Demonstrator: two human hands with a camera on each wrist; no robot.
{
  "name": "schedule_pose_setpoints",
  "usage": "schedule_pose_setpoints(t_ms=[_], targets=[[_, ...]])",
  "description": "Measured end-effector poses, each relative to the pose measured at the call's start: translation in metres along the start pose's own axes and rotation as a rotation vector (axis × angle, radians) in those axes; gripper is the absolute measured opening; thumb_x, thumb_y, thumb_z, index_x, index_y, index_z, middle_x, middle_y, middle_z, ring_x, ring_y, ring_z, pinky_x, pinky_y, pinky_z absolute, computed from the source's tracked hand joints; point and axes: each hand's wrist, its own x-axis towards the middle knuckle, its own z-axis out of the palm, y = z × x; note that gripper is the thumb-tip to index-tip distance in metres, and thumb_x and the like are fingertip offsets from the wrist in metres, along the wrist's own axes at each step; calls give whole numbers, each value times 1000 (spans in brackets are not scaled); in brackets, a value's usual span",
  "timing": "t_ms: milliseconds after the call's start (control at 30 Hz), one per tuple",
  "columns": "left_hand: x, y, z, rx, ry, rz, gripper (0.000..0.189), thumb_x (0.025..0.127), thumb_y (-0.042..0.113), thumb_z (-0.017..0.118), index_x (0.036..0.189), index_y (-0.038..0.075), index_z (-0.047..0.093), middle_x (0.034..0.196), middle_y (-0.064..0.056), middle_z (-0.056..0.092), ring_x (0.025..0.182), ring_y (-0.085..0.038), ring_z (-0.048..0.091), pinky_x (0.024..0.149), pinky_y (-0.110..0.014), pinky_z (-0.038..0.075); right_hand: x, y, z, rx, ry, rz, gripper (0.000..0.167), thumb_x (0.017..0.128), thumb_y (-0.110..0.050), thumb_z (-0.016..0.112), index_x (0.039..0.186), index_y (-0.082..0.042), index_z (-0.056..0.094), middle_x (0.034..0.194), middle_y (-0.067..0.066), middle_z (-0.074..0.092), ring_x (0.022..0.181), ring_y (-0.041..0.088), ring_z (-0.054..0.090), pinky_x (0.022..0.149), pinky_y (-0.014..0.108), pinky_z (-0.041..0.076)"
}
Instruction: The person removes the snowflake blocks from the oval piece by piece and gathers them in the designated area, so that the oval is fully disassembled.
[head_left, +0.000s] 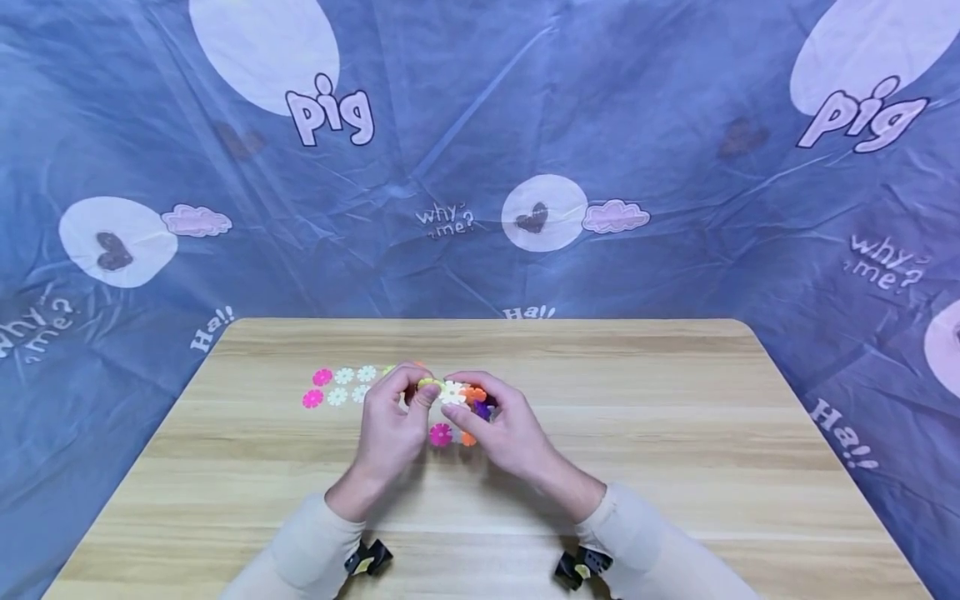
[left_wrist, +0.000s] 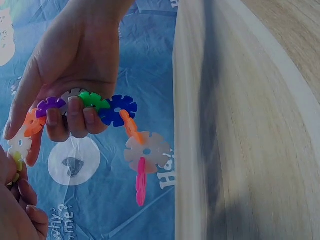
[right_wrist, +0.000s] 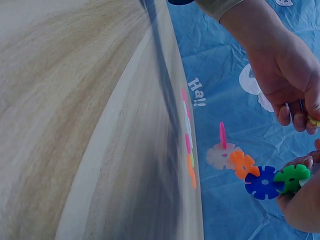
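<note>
My left hand (head_left: pixel 393 421) pinches a yellow snowflake disc (left_wrist: pixel 18 162) between thumb and fingers. The yellow disc meets a white disc (head_left: pixel 452 393) at the end of a chain; how deep the slots engage cannot be made out. My right hand (head_left: pixel 513 425) holds that chain, its fingers curled round the middle. From the white disc run an orange disc (left_wrist: pixel 34 122), a purple disc (left_wrist: pixel 50 106), a whitish one, a green disc (right_wrist: pixel 292 178), a blue disc (right_wrist: pixel 264 182), another orange, a clear white disc (left_wrist: pixel 147 151) and a pink disc (left_wrist: pixel 141 181). The far end hangs freely.
Loose discs lie in two rows on the wooden table (head_left: pixel 225 467), left of the hands: pink discs (head_left: pixel 322 377) and pale discs (head_left: pixel 344 376), with yellow-green and orange ones partly behind my left hand. A blue printed cloth (head_left: pixel 465 275) hangs behind the table.
</note>
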Motion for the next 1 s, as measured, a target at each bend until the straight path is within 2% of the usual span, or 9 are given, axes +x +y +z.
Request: schedule_pose_setpoints(t_ms=[233, 400, 533, 700, 1000], targets=[[0, 0, 2, 62, -14, 15, 10, 96, -4, 74, 90, 0, 67, 79, -6, 64, 73, -9, 50, 64, -23, 45, 0, 0, 0, -18, 13, -10, 39, 98, -15, 79, 136, -9, 71, 121, 15, 75, 95, 12, 71, 83, 24, 62], [-1, 2, 2, 71, -16, -30, 8, 98, -3, 72, 92, 0, 66, 80, -5, 63, 73, -8, 50, 63, -23, 45, 0, -1, 2, -12, 12, -12, 38, 98, -14, 79, 135, -10, 71, 122, 15, 75, 97, 13, 71, 84, 24, 61], [-2, 3, 2, 77, -13, -40, 9, 97, -4, 72, 92, 0, 66, 80, -6, 63, 73, -7, 50, 63, -23, 45, -1, -1, 3, -3, 8, -2, 37, 99, -16, 78, 135, -11, 71, 123, 15, 75, 99, 13, 70, 85, 24, 61], [-2, 3, 3, 65, -20, -54, 9, 98, -4, 70, 92, -1, 65, 80, -7, 63, 73, -6, 49, 63, -23, 45, -1, -1, 2, 4, 5, -11, 37, 99, -15, 78, 135, -8, 71, 123, 16, 74, 100, 13, 70, 85, 24, 61], [-1, 4, 1, 20, -46, -120, 7, 101, 0, 69, 95, 1, 65, 83, -4, 61, 77, -8, 50, 69, -23, 44, -1, -2, 0, -2, 11, -15, 38, 98, -15, 79, 135, -11, 71, 124, 14, 75, 100, 13, 71, 86, 24, 61]])
